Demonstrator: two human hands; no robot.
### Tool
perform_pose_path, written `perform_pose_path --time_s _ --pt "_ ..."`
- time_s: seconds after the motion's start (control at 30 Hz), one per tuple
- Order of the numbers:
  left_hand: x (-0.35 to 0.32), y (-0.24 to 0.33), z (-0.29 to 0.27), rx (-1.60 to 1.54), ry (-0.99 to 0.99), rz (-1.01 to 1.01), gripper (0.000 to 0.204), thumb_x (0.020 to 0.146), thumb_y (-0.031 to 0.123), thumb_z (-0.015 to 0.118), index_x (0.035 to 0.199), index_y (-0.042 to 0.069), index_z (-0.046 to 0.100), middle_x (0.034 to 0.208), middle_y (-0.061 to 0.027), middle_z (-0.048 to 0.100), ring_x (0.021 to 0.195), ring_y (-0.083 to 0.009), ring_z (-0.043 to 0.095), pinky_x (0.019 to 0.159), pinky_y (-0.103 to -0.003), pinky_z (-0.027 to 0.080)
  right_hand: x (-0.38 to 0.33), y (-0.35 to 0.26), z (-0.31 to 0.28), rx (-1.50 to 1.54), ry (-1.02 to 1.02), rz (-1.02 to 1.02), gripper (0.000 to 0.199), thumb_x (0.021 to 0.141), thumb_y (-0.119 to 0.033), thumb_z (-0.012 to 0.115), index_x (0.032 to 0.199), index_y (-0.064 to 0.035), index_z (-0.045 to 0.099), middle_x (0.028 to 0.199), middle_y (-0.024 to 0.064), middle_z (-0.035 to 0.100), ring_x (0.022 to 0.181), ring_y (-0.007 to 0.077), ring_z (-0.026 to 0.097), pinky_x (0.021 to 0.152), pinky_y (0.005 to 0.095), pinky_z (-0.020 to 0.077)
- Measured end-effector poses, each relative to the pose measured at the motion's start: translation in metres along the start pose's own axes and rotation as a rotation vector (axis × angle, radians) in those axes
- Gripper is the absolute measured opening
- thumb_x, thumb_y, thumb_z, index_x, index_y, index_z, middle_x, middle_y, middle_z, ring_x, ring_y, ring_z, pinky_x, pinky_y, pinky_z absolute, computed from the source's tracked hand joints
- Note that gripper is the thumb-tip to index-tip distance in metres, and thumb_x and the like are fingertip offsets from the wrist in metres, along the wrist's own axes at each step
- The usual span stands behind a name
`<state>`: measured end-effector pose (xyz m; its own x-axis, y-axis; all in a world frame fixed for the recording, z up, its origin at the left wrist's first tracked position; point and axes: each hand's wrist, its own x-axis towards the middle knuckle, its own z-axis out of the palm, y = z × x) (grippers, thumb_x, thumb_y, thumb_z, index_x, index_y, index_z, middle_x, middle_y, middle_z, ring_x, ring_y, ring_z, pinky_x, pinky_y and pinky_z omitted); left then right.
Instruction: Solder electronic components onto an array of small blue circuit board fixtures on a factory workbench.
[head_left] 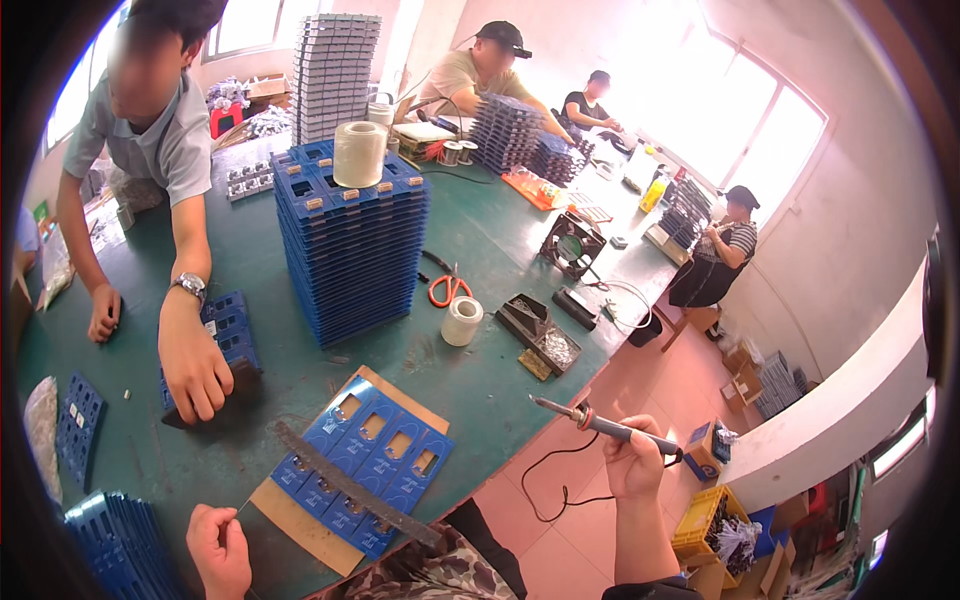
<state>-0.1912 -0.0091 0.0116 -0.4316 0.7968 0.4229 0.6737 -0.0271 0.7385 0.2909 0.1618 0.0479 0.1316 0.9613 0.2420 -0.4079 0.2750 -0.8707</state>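
Note:
My right hand (pixel 635 468) grips a soldering iron (pixel 598 424) by its grey handle, past the table's front edge; the tip points left over the table, apart from the boards. At the lower left my left hand (pixel 220 550) is closed in a pinch on a thin solder wire (pixel 243 507). Between the hands a blue circuit board panel (pixel 385 428) with rectangular cutouts lies on a brown cardboard sheet (pixel 300 527). A dark flat bar (pixel 345 483) rests diagonally across the panel. My left hand is beside the cardboard's left corner.
A tall blue board stack (pixel 350 255) bears a tape roll (pixel 359 155). Orange-handled scissors (pixel 449 288), another roll (pixel 462 321), a black tray (pixel 538 333) and a fan (pixel 572 244) stand beyond. A co-worker's hand (pixel 196 375) presses another bar on a panel; others sit farther off.

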Motion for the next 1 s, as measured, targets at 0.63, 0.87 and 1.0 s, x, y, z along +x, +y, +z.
perform_pose_path --time_s 0.63,0.87,1.0 --pt "0.014 0.016 -0.007 0.071 -0.036 0.028 0.016 0.076 -0.006 0.064 0.090 0.002 0.066 0.074 -0.0093 0.055 0.057 -0.0216 0.054 0.051 -0.032 0.043 -0.017 0.059 0.146 -0.132 -0.697 0.077 0.029 0.076 -0.013 0.074 0.097 0.0040 0.064 0.080 0.0129 0.063 0.068 0.0195 0.062 0.062 0.0301 0.0487" --pt "0.016 0.010 -0.004 0.068 -0.063 0.035 0.015 0.078 -0.006 0.063 0.091 0.000 0.067 0.073 -0.0072 0.054 0.058 -0.0181 0.052 0.052 -0.030 0.042 -0.011 0.101 0.191 -0.414 -0.901 -0.091 0.025 0.073 -0.010 0.072 0.092 0.0038 0.065 0.075 0.0127 0.067 0.063 0.0188 0.063 0.057 0.0291 0.0482" --pt "0.016 0.007 -0.004 0.080 -0.069 0.047 0.014 0.078 -0.006 0.063 0.090 0.000 0.066 0.074 -0.0070 0.054 0.058 -0.0182 0.053 0.052 -0.030 0.042 -0.010 0.107 0.198 -0.468 -0.967 -0.129 0.024 0.073 -0.010 0.072 0.092 0.0033 0.065 0.077 0.0137 0.067 0.065 0.0201 0.065 0.058 0.0305 0.0504"
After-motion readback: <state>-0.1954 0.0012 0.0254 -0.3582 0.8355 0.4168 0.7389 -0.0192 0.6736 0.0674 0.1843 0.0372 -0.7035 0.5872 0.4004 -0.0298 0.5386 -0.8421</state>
